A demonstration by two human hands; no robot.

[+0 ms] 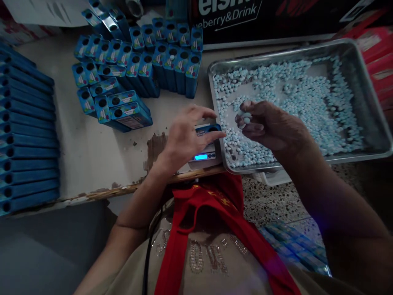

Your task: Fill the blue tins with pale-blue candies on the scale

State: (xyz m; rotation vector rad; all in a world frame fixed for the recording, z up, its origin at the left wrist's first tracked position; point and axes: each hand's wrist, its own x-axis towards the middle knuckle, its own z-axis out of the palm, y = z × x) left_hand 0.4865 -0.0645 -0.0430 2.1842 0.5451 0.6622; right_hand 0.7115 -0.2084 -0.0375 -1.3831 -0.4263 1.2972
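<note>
In the head view, I am holding my left hand point(184, 135) over a blue box point(203, 130) that is lying on a small scale point(201, 157); the thumb and index finger are standing wide apart, and I cannot tell whether they are touching it. My right fingers point(256, 128) are gripping a few pale pellets point(246, 120) above the metal tray point(370, 102). Other blue boxes point(150, 73) are crowding the tabletop point(101, 159)

Dim light falls on a white-topped desk point(98, 159) with a chipped, bare-wood front edge point(102, 193). At its far side stands a black panel point(297, 22) with white lettering; below shows a speckled, stone-like floor point(270, 205).
</note>
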